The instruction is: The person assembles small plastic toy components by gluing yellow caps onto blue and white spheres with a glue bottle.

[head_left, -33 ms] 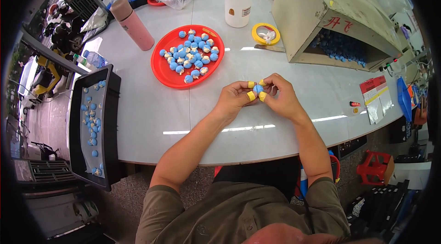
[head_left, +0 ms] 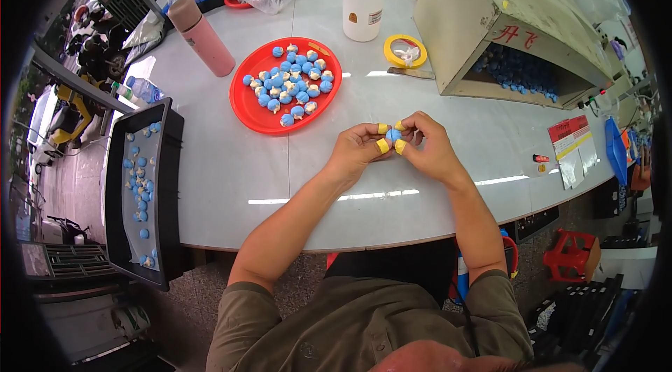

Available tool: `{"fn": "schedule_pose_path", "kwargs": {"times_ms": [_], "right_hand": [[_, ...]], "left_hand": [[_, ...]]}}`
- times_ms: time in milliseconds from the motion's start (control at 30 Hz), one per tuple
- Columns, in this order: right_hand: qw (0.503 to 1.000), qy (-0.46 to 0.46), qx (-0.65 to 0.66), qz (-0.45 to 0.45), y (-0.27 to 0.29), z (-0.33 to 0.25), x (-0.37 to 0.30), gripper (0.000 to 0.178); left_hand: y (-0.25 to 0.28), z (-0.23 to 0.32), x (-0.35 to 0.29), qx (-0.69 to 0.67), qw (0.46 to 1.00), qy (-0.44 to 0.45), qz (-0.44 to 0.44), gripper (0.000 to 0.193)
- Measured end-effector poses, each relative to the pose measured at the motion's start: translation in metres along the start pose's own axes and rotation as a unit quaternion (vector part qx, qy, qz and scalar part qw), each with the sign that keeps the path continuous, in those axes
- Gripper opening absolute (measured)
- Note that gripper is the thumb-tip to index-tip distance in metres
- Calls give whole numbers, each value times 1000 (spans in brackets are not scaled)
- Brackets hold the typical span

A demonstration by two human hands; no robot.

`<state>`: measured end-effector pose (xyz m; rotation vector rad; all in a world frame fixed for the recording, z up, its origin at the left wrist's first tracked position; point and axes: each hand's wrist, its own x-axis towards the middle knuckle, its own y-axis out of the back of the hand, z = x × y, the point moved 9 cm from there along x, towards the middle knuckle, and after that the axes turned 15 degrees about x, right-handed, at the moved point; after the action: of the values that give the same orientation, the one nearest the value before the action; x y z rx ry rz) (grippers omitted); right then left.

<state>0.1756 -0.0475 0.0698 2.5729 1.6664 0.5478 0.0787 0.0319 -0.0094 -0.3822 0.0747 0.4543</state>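
Observation:
Between my fingertips, just above the grey table [head_left: 336,221], is a small blue ball-shaped piece [head_left: 393,135]. My left hand [head_left: 355,151] pinches it from the left, and my right hand [head_left: 432,150] pinches it from the right. Yellow tape wraps the thumb and a fingertip of each hand. The fingers hide part of the piece. Beyond my left hand, a round red tray [head_left: 241,107] carries many similar blue balls, several with cream-coloured parts.
A black bin [head_left: 172,162] with more balls stands at the left. Behind are a pink flask [head_left: 203,39], a white squeeze bottle [head_left: 362,8], a yellow tape roll [head_left: 418,57] and a knife [head_left: 411,73]. At right, a beige metal box [head_left: 455,50] holds many blue pieces.

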Motion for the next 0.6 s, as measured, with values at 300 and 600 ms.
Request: {"fn": "schedule_pose_path", "kwargs": {"times_ms": [300,600], "right_hand": [[999,-11,30,-6,4,6,0,16],[996,-76,41,9,1,18,-2,11]], "left_hand": [[-2,0,-1,5,1000,8,-4,30],[-5,2,-2,28,999,-13,-9,29]]}}
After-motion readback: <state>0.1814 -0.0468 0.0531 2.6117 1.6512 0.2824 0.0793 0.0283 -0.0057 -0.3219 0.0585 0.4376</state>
